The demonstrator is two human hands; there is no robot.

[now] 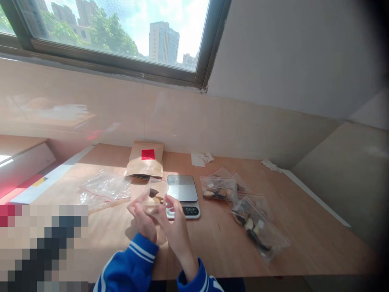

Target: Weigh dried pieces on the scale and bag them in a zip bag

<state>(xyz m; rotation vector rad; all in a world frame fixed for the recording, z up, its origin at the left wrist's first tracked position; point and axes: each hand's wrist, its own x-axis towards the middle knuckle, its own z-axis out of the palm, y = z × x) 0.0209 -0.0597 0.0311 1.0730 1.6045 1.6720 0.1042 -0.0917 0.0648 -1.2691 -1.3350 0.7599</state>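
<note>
Bright daylight thru window (121, 28), glare on wall tiles (91, 117), soft blur, dark vignette at rt edge.

Scale: we see a small digital kitchen scale (182, 195) mid-table.
Pouch: a brown paper pouch (146, 160) stands behind it.
Bags: filled zip bags (257, 227) lie to its right.
Window: a window (121, 32) shows city towers.

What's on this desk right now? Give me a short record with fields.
surface: light wooden table under a window
left hand: holds a small clear plastic bag with dark and pale pieces
right hand: holds the same bag
behind the bag: small silver digital scale
right of scale: filled clear zip bags
left: empty clear zip bags
back: brown paper pouch with red label
</note>
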